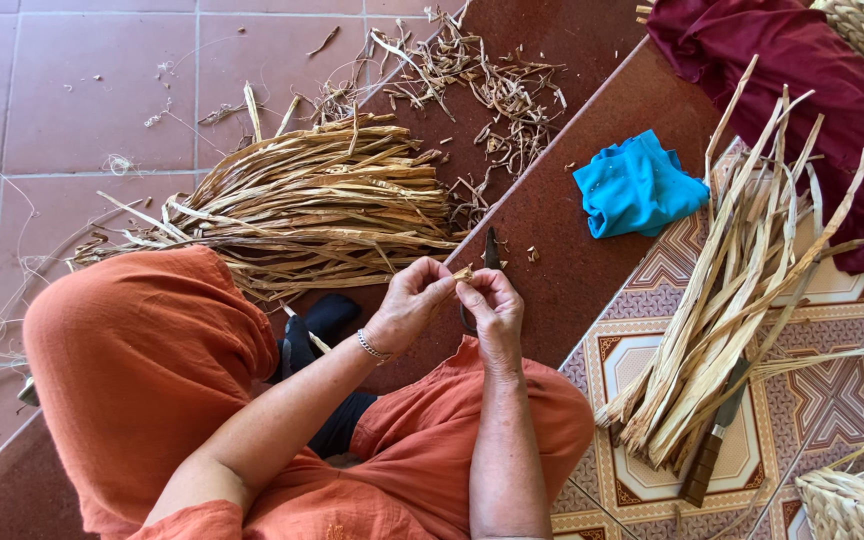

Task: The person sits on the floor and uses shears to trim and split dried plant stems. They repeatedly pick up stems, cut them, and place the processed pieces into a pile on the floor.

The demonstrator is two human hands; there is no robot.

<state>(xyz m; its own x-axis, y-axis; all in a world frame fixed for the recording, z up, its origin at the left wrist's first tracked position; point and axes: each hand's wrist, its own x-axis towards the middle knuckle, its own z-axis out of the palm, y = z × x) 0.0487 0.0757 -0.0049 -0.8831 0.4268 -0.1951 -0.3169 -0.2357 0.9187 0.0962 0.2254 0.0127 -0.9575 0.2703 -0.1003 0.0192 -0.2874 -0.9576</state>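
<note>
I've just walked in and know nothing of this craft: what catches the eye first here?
Two hands, the left hand and right hand, pinch a small dry strip at centre. A big bundle of dried leaves lies on the floor beyond the knee; a bright blue cloth sits on the dark step.

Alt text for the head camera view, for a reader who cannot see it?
Both hands, left hand and right hand, pinch a small dried-leaf piece over an orange-clad lap. Dried leaf bundles lie on the tiled floor, near a blue cloth.
</note>
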